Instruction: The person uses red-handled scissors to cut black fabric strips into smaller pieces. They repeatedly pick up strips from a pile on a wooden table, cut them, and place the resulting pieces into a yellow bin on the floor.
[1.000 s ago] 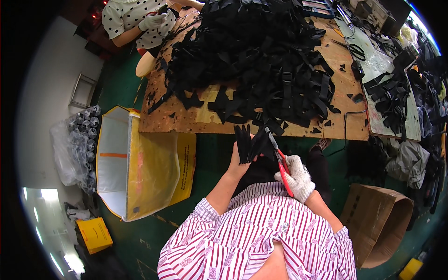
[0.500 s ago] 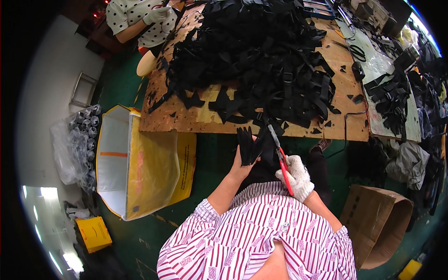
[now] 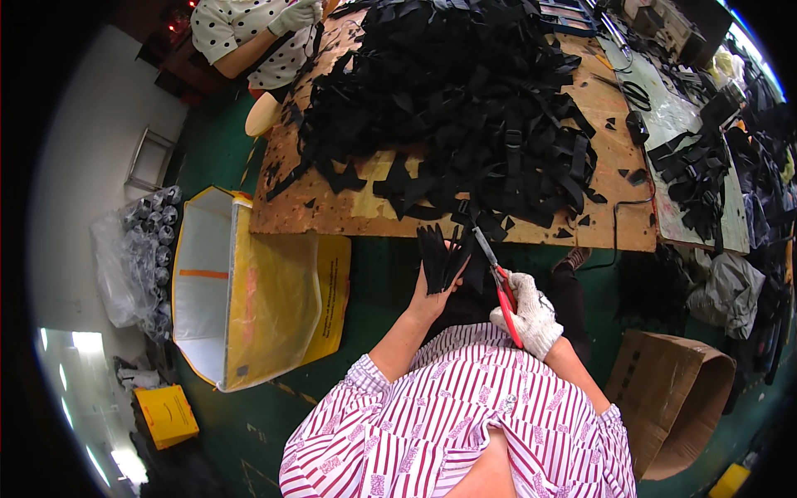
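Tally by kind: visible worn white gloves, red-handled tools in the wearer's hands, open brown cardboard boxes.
White fabric gloves (right hand, co-worker's hand): 2
Red-handled metal hand tool: 1
Open brown cardboard box: 1
Total: 4

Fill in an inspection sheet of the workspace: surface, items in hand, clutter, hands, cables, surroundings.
Surface: wooden table, stained, mostly covered
Items in hand: black strips, fanned out; red-handled tool
Clutter: heap of black straps on the table, small scraps near its front edge
Hands: left hand, bare, holds the strips; right hand, gloved, holds the tool
Cables: black cable over the front edge, at right
Surroundings: yellow bin left, cardboard box right, co-worker at upper left
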Demonstrator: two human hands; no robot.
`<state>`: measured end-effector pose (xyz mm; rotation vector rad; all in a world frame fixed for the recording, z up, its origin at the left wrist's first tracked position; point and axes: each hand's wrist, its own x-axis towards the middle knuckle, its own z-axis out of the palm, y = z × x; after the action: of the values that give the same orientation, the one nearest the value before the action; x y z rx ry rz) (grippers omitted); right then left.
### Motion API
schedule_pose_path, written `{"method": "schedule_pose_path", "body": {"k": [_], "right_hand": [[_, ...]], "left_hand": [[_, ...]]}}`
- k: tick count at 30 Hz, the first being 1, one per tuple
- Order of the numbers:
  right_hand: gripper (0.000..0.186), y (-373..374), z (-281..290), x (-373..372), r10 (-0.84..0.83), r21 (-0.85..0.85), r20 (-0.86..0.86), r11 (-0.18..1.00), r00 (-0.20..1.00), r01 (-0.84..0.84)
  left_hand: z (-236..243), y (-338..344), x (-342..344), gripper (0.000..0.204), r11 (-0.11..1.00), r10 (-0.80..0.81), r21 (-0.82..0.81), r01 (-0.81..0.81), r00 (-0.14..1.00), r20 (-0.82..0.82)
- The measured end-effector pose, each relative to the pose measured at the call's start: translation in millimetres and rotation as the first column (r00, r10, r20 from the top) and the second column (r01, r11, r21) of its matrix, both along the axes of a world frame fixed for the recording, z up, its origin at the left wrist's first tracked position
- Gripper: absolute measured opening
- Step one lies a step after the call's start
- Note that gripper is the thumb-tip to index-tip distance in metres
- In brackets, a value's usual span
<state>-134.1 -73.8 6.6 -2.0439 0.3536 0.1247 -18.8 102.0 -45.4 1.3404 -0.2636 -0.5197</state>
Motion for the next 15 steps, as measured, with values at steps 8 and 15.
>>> {"method": "schedule_pose_path", "body": {"k": [8, 15], "right_hand": [[0.071, -1, -5, -3, 0.015, 0.008, -0.005, 1.000, 1.000, -0.015], [0.069, 2, -5, -2, -0.008, -0.010, 0.009, 1.000, 1.000, 0.008]], "left_hand": [[6, -8, 0, 0.033, 0.990, 0.124, 0.084, -0.111, 0.977, -0.173], [0, -2, 1, 0.048, 0.996, 0.040, 0.080, -0.027, 0.987, -0.155]]}}
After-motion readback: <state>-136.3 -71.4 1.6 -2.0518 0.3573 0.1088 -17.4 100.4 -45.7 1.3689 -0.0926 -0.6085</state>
